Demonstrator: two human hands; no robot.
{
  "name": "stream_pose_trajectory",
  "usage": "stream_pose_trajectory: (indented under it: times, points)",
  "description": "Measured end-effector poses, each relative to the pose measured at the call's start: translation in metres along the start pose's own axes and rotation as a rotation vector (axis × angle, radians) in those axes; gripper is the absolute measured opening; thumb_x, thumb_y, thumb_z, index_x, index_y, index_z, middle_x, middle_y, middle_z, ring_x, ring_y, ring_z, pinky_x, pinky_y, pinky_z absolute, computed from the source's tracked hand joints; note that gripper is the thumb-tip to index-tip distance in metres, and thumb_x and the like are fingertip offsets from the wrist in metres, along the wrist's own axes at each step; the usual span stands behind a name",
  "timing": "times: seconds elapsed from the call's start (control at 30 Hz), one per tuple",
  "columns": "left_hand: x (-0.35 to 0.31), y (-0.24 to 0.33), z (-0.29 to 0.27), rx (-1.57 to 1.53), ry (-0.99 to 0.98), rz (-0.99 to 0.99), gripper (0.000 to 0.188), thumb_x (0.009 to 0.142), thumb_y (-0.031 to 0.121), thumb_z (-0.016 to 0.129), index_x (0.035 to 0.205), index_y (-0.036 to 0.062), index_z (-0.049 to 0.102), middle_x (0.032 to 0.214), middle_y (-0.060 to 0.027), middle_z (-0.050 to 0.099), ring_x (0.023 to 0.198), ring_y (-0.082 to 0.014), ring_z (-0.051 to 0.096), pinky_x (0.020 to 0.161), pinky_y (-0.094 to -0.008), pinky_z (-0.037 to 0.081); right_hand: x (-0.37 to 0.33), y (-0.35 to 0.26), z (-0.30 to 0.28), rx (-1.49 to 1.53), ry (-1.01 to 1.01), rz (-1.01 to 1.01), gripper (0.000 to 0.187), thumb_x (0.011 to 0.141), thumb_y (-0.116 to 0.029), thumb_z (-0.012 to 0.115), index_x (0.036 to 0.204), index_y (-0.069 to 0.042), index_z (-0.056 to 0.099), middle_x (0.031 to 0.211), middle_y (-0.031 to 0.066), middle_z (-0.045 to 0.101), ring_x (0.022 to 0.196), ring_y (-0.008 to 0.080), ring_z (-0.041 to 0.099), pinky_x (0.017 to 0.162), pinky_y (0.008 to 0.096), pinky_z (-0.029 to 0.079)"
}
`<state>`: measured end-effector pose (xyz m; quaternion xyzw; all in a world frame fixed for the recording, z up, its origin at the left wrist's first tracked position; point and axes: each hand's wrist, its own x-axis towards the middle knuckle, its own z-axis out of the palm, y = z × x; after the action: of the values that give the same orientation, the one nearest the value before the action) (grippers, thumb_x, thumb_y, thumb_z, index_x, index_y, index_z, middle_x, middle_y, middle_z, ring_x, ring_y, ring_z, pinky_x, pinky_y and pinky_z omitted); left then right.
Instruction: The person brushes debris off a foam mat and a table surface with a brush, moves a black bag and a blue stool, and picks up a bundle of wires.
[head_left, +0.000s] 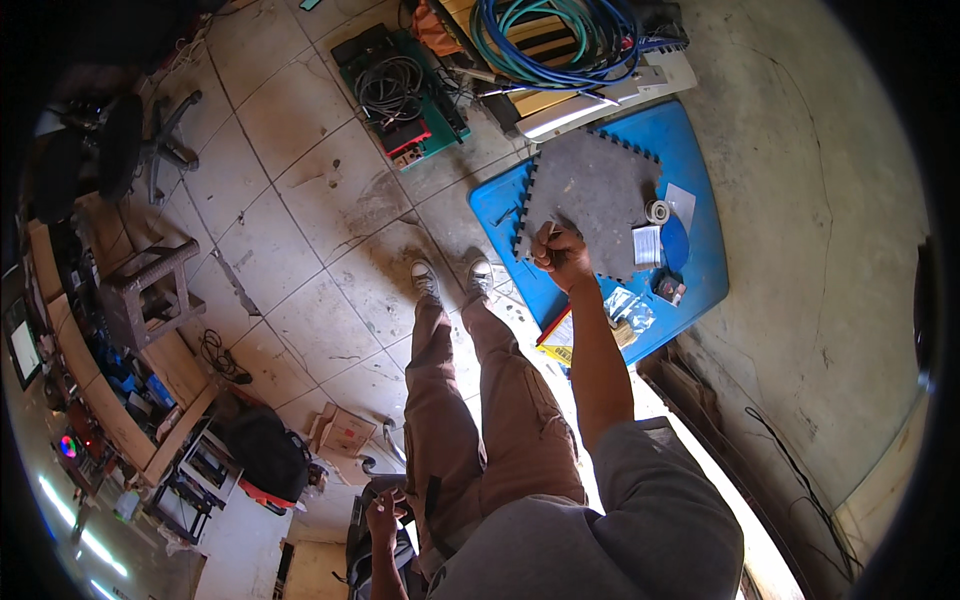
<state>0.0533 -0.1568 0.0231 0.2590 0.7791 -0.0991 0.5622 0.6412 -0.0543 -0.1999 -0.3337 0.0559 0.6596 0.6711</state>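
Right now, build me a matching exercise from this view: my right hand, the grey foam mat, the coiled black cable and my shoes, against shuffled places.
Things
1. right hand
2. grey foam mat with toothed edges
3. coil of thin black cable
4. grey lace-up shoes

Places
A. over a flat green panel
B. standing on the tiled floor
C. at the mat's near edge
D. lying on the blue plastic table

Pairs: 1-C, 2-D, 3-A, 4-B
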Motion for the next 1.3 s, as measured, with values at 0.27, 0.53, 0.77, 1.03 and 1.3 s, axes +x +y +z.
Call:
stream_pose_trajectory:
  times: [0.27,0.53,0.77,1.03,1.3]
  points:
    - [0.001,-0.006,0.003,-0.010,0.001,-0.007,0.042,0.097,0.037,0.058,0.114,-0.0004,0.061,0.096,-0.0110,0.070,0.059,-0.0122,0.060,0.060,-0.0297,0.053,0.038,0.009,-0.016,-0.486,0.361,0.099,0.017,0.078,-0.021,0.059,0.074,-0.005,0.055,0.062,0.0059,0.052,0.052,0.0161,0.041,0.048,0.0307,0.036]
    - [0.000,-0.026,0.005,-0.041,0.001,0.028,0.047,0.098,0.041,0.055,0.115,-0.0016,0.064,0.098,-0.0127,0.071,0.060,-0.0116,0.062,0.063,-0.0300,0.053,0.067,0.053,0.026,-1.550,0.988,-0.103,0.039,0.083,-0.043,0.069,0.093,-0.005,0.069,0.087,0.0218,0.068,0.088,0.0409,0.066,0.077,0.0506,0.050]
    - [-0.005,-0.039,0.009,-0.100,0.001,0.022,0.043,0.098,0.038,0.055,0.116,-0.0001,0.064,0.097,-0.0116,0.070,0.060,-0.0105,0.060,0.062,-0.0284,0.052,0.083,0.066,0.035,-1.718,1.116,-0.007,0.042,0.082,-0.044,0.070,0.096,-0.005,0.069,0.099,0.0212,0.069,0.096,0.0412,0.065,0.082,0.0506,0.052]
    - [-0.002,-0.046,0.022,-0.038,-0.005,0.017,0.043,0.098,0.036,0.055,0.114,-0.0027,0.064,0.094,-0.0137,0.071,0.061,-0.0133,0.064,0.058,-0.0263,0.052,0.093,0.063,0.007,-1.480,1.176,0.057,0.041,0.077,-0.040,0.075,0.092,-0.002,0.069,0.102,0.0221,0.067,0.097,0.0415,0.065,0.083,0.0495,0.052]
    - [0.013,-0.078,0.019,-0.173,0.053,0.016,0.034,0.096,0.030,0.059,0.107,-0.0021,0.065,0.085,-0.0106,0.070,0.059,-0.0126,0.060,0.056,-0.0288,0.052,0.104,0.069,0.036,-1.482,1.145,0.029,0.035,0.076,-0.028,0.065,0.094,0.003,0.067,0.103,0.0266,0.066,0.100,0.0447,0.063,0.087,0.0515,0.051]
